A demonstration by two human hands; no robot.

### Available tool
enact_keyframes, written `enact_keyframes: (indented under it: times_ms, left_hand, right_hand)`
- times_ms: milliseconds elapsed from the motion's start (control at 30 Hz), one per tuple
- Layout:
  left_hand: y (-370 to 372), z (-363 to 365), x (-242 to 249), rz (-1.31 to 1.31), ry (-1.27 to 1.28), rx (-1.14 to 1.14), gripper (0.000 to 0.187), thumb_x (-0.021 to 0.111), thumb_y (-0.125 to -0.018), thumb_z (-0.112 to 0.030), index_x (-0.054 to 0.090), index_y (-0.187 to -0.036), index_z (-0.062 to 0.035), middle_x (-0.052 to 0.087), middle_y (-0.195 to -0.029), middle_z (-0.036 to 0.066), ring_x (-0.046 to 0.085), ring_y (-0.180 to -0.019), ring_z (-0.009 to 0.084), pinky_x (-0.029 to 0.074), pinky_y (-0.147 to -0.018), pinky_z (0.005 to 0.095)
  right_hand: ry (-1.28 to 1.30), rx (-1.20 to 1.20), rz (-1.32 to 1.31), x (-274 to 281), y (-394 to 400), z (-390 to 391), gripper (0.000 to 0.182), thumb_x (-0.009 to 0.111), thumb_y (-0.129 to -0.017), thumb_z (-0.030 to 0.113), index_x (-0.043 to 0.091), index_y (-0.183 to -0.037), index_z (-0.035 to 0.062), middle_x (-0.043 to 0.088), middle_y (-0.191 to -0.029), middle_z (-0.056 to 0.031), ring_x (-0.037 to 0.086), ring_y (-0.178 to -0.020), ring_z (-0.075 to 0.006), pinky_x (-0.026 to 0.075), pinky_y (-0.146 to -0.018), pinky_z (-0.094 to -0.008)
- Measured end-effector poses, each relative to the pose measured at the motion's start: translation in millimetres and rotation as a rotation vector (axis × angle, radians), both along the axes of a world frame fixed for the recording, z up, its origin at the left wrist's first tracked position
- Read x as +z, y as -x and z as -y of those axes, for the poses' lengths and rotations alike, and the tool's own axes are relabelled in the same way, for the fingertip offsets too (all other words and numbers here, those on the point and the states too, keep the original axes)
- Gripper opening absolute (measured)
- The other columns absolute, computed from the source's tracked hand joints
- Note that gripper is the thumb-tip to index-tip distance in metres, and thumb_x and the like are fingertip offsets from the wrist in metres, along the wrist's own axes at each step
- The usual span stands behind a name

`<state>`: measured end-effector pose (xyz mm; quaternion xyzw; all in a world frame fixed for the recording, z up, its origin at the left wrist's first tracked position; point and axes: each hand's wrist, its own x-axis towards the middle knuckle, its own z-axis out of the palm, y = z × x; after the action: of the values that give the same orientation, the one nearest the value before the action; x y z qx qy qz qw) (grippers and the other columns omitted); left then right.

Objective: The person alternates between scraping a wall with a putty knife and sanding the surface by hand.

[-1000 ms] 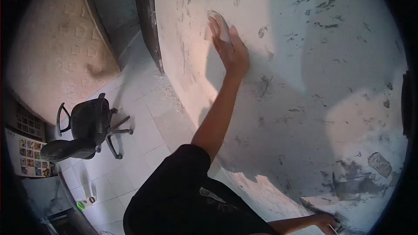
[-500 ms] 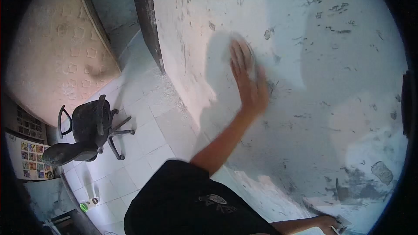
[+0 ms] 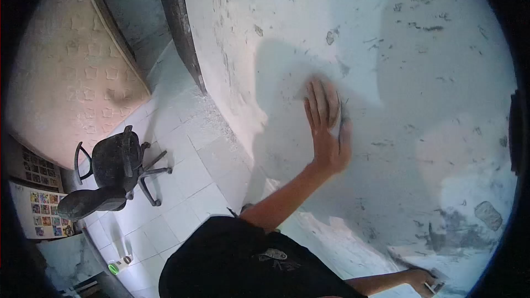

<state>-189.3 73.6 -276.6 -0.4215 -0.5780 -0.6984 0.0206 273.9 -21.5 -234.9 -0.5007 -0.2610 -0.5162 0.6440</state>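
Note:
My left hand (image 3: 326, 124) lies flat against a pale, scuffed wall (image 3: 397, 149), fingers together and pointing up. Under its palm, a thin light-coloured flat piece (image 3: 338, 117) shows along the gap between thumb and fingers. Low at the right edge of the view, my right hand (image 3: 422, 282) is closed round a small flat tool (image 3: 436, 287) with a pale edge, close to the wall; its kind is too small to make out. Dark scrapes and chipped spots mark the wall around both hands, and my shadow falls over it.
A black office chair (image 3: 116, 160) stands on the white tiled floor (image 3: 185, 160). Behind it leans a beige mattress (image 3: 83, 72). Pale dust (image 3: 212, 116) lies along the wall's foot. A white and green object (image 3: 120, 264) rests on the floor at lower left.
My left hand has slid down the wall and slightly right, its flat piece still under it. My right hand stays low at the right, with the small tool turned slightly.

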Motion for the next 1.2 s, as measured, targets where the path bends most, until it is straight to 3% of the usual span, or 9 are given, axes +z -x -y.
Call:
enact_keyframes:
  times_ms: [133,200,300,433,533,800,867,967,1200]
  left_hand:
    - [58.3,-18.3,6.2,-0.046,-0.051,0.005,0.073,0.028,-0.104,-0.044,0.005,-0.156,0.0017,-0.003,-0.164,0.021,0.001,-0.151,0.0386,0.003,-0.121,0.0528]
    - [94.9,-39.7,22.1,0.493,-0.009,-0.099,0.074,0.029,-0.105,-0.043,0.004,-0.155,0.0040,-0.003,-0.164,0.020,0.001,-0.151,0.0394,0.005,-0.122,0.0483]
    - [106.6,-47.4,34.3,0.518,-0.055,-0.023,0.073,0.030,-0.105,-0.042,0.004,-0.154,0.0058,-0.004,-0.164,0.021,0.001,-0.151,0.0400,0.007,-0.122,0.0445]
    - [18.9,-3.0,-1.7,-0.003,0.079,0.026,0.080,0.026,-0.103,-0.053,0.003,-0.156,0.0020,0.002,-0.162,0.025,0.005,-0.149,0.0431,0.007,-0.121,0.0497]
    - [37.0,-3.9,-33.5,-0.179,0.023,-0.036,0.070,0.028,-0.104,-0.043,0.004,-0.158,-0.0056,-0.002,-0.164,0.021,-0.002,-0.152,0.0372,0.000,-0.120,0.0544]
    - [82.8,-31.1,-3.1,0.635,0.212,-0.102,0.075,0.028,-0.104,-0.050,0.003,-0.157,-0.0031,-0.003,-0.164,0.019,-0.001,-0.151,0.0399,0.002,-0.122,0.0503]
    - [24.5,-6.0,-13.8,0.031,0.096,-0.015,0.068,0.030,-0.104,-0.042,0.009,-0.158,-0.0060,-0.002,-0.165,0.018,-0.002,-0.151,0.0390,-0.001,-0.121,0.0549]
    - [17.9,4.1,-19.9,-0.094,-0.069,-0.084,0.066,0.034,-0.103,-0.035,0.012,-0.157,-0.0054,-0.001,-0.165,0.019,-0.003,-0.152,0.0382,-0.004,-0.119,0.0579]
    - [81.6,-39.6,5.0,0.567,0.029,-0.044,0.071,0.029,-0.105,-0.044,0.012,-0.154,0.0049,0.001,-0.164,0.020,0.001,-0.151,0.0386,0.000,-0.121,0.0534]
  right_hand:
    - [-0.078,0.178,-0.003,15.4,15.7,-12.0,0.050,0.045,-0.104,0.046,0.056,-0.119,0.0003,0.051,-0.114,-0.0168,0.050,-0.101,-0.0312,0.041,-0.092,-0.0457]
    - [-0.095,0.252,-0.003,22.6,14.9,-7.0,0.050,0.045,-0.104,0.046,0.056,-0.119,0.0004,0.051,-0.114,-0.0168,0.050,-0.101,-0.0313,0.041,-0.092,-0.0456]
    - [-0.071,0.175,0.050,21.3,15.5,-0.6,0.049,0.045,-0.104,0.046,0.055,-0.120,0.0003,0.051,-0.114,-0.0171,0.050,-0.102,-0.0313,0.041,-0.092,-0.0467]
    - [-0.064,0.080,0.144,19.5,8.4,-20.6,0.048,0.046,-0.104,0.045,0.056,-0.120,0.0006,0.051,-0.114,-0.0165,0.050,-0.102,-0.0312,0.040,-0.093,-0.0477]
    - [-0.040,0.044,0.150,15.4,-3.5,-33.8,0.043,0.047,-0.103,0.040,0.058,-0.116,0.0012,0.052,-0.112,-0.0151,0.049,-0.100,-0.0305,0.040,-0.091,-0.0475]
    - [0.033,-0.181,0.168,11.8,-62.1,12.2,0.030,0.050,-0.102,0.029,0.063,-0.108,0.0027,0.053,-0.105,-0.0113,0.047,-0.096,-0.0287,0.040,-0.085,-0.0469]
    - [0.082,-0.163,0.183,13.9,-43.8,7.5,0.030,0.049,-0.102,0.030,0.063,-0.106,0.0038,0.049,-0.101,-0.0100,0.043,-0.093,-0.0279,0.037,-0.085,-0.0471]
    - [0.065,-0.146,0.174,12.3,-33.7,-3.8,0.030,0.048,-0.102,0.030,0.062,-0.108,0.0040,0.048,-0.102,-0.0105,0.043,-0.094,-0.0275,0.037,-0.084,-0.0470]
    - [0.051,-0.065,0.190,14.1,-31.9,7.6,0.029,0.044,-0.102,0.029,0.059,-0.108,0.0055,0.047,-0.104,-0.0137,0.042,-0.095,-0.0273,0.038,-0.084,-0.0487]
